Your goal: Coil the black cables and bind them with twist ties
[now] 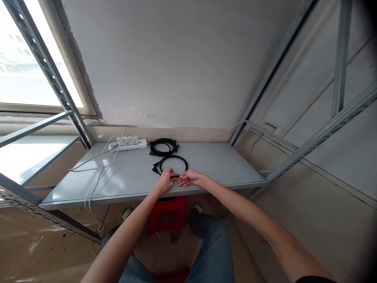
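Note:
A looped black cable [174, 156] lies on the grey shelf [218, 165], its plug ends pointing left. At the near side of this loop, my left hand [167, 180] is closed, thumb and finger pinching a dark, thin part of the cable. Close beside it, my right hand [190, 177] has its fingertips pinched together at the same spot. What the right fingertips hold is too small to make out. Just behind the loop rests a second, thicker coil of black cable [163, 153].
A white power strip [129, 146] with several white adapters stands at the back left. Its white cords [100, 173] run over the shelf's front edge. Metal posts frame both sides. Under the shelf is a red plastic stool [167, 220] between my legs.

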### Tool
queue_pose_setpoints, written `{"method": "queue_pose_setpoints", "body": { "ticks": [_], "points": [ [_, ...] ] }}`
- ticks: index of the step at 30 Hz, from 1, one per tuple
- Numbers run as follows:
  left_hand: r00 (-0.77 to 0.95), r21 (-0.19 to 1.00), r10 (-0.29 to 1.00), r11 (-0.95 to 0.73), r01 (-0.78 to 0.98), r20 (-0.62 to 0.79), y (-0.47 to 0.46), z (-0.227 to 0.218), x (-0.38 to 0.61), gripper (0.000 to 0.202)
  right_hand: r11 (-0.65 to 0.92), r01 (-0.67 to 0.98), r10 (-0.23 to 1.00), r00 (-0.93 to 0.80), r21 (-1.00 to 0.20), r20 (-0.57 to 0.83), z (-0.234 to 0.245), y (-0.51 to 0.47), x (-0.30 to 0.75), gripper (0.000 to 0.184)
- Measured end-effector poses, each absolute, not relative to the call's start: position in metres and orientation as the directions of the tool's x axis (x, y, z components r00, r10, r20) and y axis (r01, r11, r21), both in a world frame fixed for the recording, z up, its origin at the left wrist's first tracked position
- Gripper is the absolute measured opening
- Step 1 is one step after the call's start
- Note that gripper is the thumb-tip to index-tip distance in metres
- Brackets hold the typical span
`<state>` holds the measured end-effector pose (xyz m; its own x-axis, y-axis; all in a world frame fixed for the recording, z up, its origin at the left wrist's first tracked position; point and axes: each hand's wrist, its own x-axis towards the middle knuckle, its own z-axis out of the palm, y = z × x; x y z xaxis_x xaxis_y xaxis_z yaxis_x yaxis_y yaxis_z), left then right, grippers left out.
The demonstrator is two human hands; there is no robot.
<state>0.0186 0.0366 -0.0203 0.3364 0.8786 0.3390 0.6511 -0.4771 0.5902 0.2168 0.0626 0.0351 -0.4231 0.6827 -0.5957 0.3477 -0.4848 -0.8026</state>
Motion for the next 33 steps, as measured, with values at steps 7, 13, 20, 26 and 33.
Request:
{"method": "queue_pose_setpoints", "body": {
  "ticks": [7,13,20,26,33],
  "points": [
    [0.333,0.606,0.879,-0.476,0.638,0.341,0.037,-0.02,0.018,0.024,-0.265,0.38,0.779,-0.458,-0.886,-0.429,0.021,0.053,0.22,0.022],
    [0.326,0.614,0.884,-0.468,0.636,0.335,0.037,-0.022,0.018,0.025,0.271,0.603,0.858,-0.504,-0.75,-0.095,0.018,0.043,0.216,0.019],
    [0.325,0.608,0.879,-0.476,0.636,0.348,0.037,-0.021,0.018,0.02,0.768,0.614,0.633,-0.772,0.18,-0.067,0.042,0.04,0.205,0.022],
    [0.335,0.6,0.878,-0.478,0.641,0.342,0.036,-0.018,0.018,0.023,0.762,0.63,0.648,-0.746,0.15,-0.156,0.054,0.047,0.196,0.017],
    [0.314,0.613,0.891,-0.453,0.647,0.328,0.039,-0.02,0.018,0.025,-0.294,0.532,0.825,-0.279,-0.794,-0.492,0.041,0.048,0.198,0.024]
  ]
}}
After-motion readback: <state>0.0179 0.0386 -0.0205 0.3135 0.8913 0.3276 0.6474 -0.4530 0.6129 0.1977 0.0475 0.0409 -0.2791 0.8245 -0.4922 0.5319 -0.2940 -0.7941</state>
